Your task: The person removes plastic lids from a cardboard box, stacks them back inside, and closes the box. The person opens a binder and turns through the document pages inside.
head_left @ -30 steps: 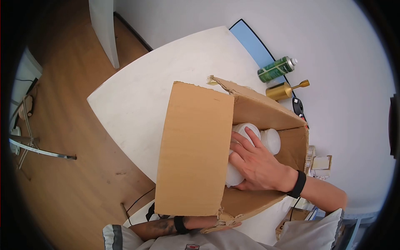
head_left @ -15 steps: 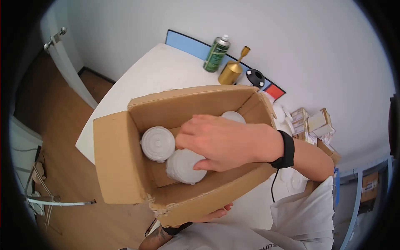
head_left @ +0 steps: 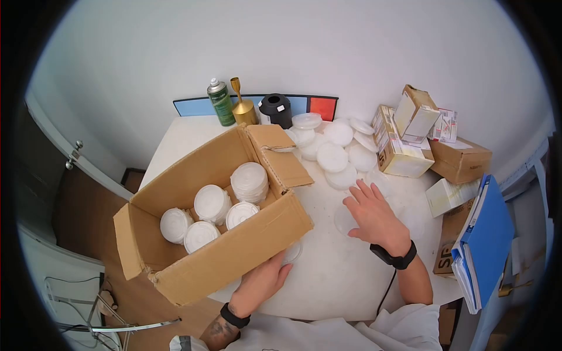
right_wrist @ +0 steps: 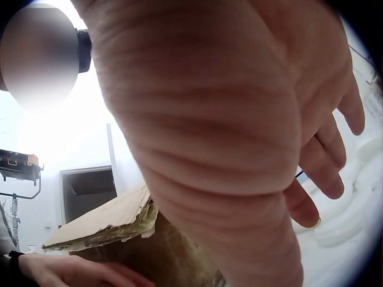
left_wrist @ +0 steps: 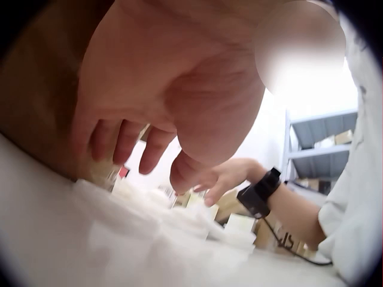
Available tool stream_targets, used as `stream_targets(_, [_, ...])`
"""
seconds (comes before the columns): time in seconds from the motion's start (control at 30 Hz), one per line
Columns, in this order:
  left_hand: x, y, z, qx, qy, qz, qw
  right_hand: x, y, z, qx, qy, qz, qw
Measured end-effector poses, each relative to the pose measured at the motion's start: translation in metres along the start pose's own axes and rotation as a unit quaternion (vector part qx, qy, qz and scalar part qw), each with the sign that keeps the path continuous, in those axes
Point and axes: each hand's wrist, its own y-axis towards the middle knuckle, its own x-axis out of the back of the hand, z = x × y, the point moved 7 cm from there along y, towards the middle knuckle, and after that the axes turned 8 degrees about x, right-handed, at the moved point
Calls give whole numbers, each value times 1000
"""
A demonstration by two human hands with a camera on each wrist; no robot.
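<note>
Cardboard box (head_left: 234,254): stands open and turned at an angle on the white surface (head_left: 328,298), left of the right hand, one torn flap folded outward at its right end.
White round pieces (head_left: 212,202): five show inside the box, tops up, some plainly stacked.
Left hand (head_left: 263,282): lies low along the box's near wall; its fingers are loosely bent and slightly apart, with no object pinched in them; whether they press the cardboard cannot be told.
Right hand (head_left: 379,219): is over the surface, right of the box, fingers spread apart and holding nothing.
Loose white discs (head_left: 332,158): overlap in a heap just beyond the right hand's fingertips.
Clear disc (head_left: 344,221): lies on the surface beside the right thumb, faint against the white.
Back edge: green spray can (head_left: 221,104), gold holder (head_left: 244,112) and black cylinder (head_left: 275,111) stand in a row.
Right side: piled small cartons (head_left: 405,158), then a blue binder (head_left: 485,243) nearer the person.
</note>
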Motion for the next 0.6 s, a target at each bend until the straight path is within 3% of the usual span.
stream_targets(0.07, [-22,13,-2,-10,44,1,999,-25,-3,4,64,-147,-40,986])
stream_targets(0.1, [-25,15,-7,-20,70,2,997,-28,-3,2,66,-139,-50,987])
stream_targets(0.17, [-24,18,-13,7,70,-1,998,-45,-2,-5,59,-107,35,992])
stream_targets(0.27, [-19,20,-25,39,45,-23,998,-32,-1,0,38,-116,57,991])
stream_targets(0.33, [-13,24,-29,42,37,-43,998,-24,-3,4,49,-92,47,993])
stream_targets(0.43, [-12,31,-25,34,54,-9,998,-20,-3,3,47,-33,11,998])
stream_targets(0.5, [-30,38,-4,78,-10,86,993,-12,-8,7,33,1,-11,999])
stream_targets(0.53, [-39,43,5,73,-15,85,994,7,-10,12,25,61,-56,996])
stream_targets(0.57, [-50,45,16,81,-118,84,986,22,-11,17,19,120,-98,988])
stream_targets(0.6, [-57,45,22,90,-223,81,967,22,-10,25,21,112,-90,989])
